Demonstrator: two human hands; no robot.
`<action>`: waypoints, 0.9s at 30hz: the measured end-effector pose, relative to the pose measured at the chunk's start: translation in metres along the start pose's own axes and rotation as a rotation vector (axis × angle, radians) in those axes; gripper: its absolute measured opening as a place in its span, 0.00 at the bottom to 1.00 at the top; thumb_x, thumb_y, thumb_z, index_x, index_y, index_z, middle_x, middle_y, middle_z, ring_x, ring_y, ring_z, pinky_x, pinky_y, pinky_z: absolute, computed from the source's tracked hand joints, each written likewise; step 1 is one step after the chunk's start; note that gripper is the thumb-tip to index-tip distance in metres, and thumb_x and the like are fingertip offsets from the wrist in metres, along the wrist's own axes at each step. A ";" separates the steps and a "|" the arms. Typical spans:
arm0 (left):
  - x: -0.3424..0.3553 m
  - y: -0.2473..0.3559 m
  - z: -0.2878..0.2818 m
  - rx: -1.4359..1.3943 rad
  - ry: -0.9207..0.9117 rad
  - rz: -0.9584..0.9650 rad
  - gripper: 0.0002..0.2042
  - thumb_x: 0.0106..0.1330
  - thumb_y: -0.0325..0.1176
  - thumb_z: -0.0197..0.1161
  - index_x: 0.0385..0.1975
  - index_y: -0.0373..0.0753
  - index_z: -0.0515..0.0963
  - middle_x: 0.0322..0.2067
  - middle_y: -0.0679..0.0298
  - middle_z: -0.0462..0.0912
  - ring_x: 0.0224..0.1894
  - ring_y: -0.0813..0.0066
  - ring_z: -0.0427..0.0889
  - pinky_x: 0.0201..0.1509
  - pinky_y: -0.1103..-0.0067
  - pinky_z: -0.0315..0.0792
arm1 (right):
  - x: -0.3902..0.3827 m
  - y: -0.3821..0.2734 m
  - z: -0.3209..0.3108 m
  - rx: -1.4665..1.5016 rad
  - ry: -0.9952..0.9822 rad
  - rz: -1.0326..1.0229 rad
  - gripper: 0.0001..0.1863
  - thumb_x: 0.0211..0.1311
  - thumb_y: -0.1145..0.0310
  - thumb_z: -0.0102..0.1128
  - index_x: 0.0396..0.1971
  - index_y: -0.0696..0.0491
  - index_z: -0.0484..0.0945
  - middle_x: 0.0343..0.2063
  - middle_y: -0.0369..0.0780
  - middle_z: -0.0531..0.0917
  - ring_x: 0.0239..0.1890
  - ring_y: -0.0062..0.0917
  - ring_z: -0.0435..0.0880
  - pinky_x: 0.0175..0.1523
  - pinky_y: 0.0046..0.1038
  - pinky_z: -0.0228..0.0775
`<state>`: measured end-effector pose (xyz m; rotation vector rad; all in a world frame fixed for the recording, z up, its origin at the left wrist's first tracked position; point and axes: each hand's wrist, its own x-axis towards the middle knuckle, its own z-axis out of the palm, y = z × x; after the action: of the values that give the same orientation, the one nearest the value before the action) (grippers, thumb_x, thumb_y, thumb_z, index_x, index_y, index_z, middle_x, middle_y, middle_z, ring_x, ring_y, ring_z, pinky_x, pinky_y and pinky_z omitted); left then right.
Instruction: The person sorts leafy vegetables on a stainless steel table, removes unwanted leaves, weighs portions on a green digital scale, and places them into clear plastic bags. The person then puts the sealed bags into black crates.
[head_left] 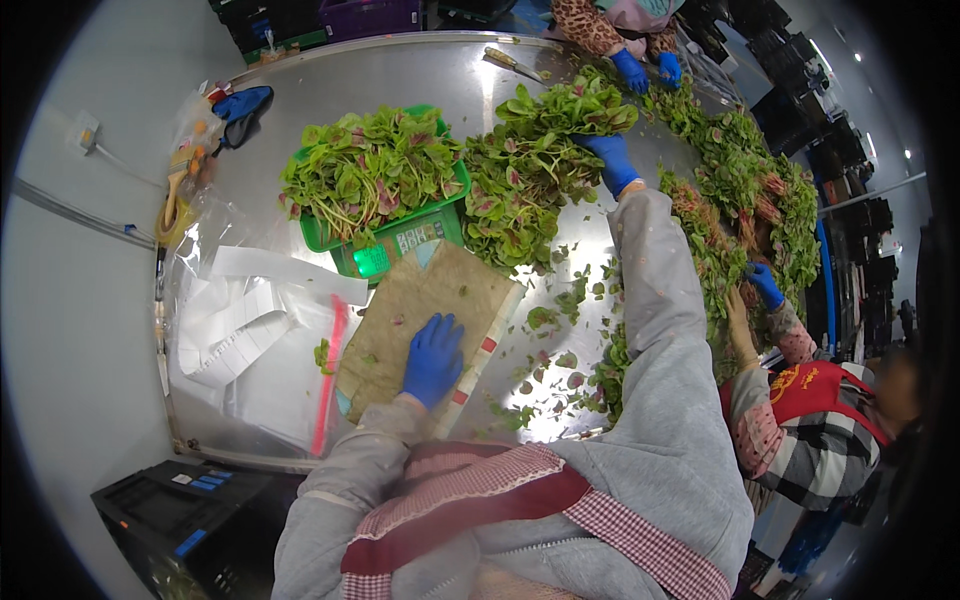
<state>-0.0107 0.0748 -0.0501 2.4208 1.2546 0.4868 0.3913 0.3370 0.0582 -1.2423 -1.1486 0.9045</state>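
My left hand [433, 361], in a blue glove, lies flat with spread fingers on a brownish folded cloth [385, 340]. At the end of my outstretched arm, my blue-gloved right hand [612, 163] is closed at a bunch of red-and-green amaranth [570, 108]; the leaves hide its fingertips. That bunch tops a larger heap of amaranth [520, 205] in the middle of the metal table. Left of the heap, a green basket [462, 182] piled with the same greens rests on a green scale [415, 232] with a lit display.
Clear plastic bags and white label strips [240, 335] lie at left. A knife [512, 65] lies at the far edge. Loose leaves [545, 318] dot the metal table [270, 190]. Two co-workers' hands [632, 72] [765, 285] handle greens at far right and right. A black machine [185, 510] stands lower left.
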 end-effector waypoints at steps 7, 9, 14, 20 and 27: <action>0.000 -0.002 0.001 0.007 0.038 0.017 0.23 0.60 0.35 0.59 0.57 0.42 0.72 0.62 0.57 0.67 0.66 0.57 0.62 0.65 0.64 0.59 | 0.005 -0.039 -0.008 0.046 -0.037 -0.011 0.13 0.56 0.73 0.66 0.41 0.61 0.83 0.40 0.39 0.86 0.39 0.22 0.84 0.45 0.24 0.75; -0.001 -0.003 0.001 0.000 0.047 0.019 0.23 0.60 0.35 0.59 0.57 0.42 0.72 0.62 0.57 0.67 0.66 0.56 0.62 0.65 0.63 0.59 | -0.002 -0.055 0.001 -0.041 -0.052 -0.073 0.13 0.56 0.73 0.66 0.42 0.61 0.83 0.39 0.39 0.86 0.38 0.23 0.84 0.43 0.25 0.76; -0.002 -0.003 0.003 -0.024 0.070 0.013 0.22 0.60 0.34 0.59 0.57 0.42 0.72 0.62 0.57 0.67 0.66 0.56 0.63 0.64 0.63 0.60 | -0.001 -0.074 0.001 0.202 0.030 0.218 0.12 0.57 0.74 0.64 0.42 0.60 0.82 0.36 0.39 0.85 0.33 0.25 0.85 0.38 0.26 0.78; -0.005 -0.005 0.006 -0.069 0.049 -0.005 0.23 0.61 0.34 0.60 0.58 0.43 0.72 0.64 0.58 0.66 0.68 0.56 0.61 0.65 0.62 0.59 | 0.010 -0.098 0.022 0.436 -0.022 0.131 0.11 0.61 0.72 0.62 0.41 0.60 0.81 0.37 0.40 0.84 0.35 0.26 0.85 0.40 0.26 0.78; -0.005 -0.009 0.004 -0.098 0.049 -0.024 0.23 0.60 0.33 0.61 0.57 0.42 0.72 0.63 0.56 0.67 0.67 0.55 0.62 0.65 0.62 0.60 | -0.023 -0.125 0.180 0.240 -0.185 0.133 0.15 0.58 0.67 0.64 0.42 0.59 0.82 0.33 0.41 0.86 0.31 0.29 0.87 0.33 0.26 0.79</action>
<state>-0.0179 0.0745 -0.0581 2.3233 1.2482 0.5906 0.2015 0.3386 0.1699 -1.0640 -1.0728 1.2413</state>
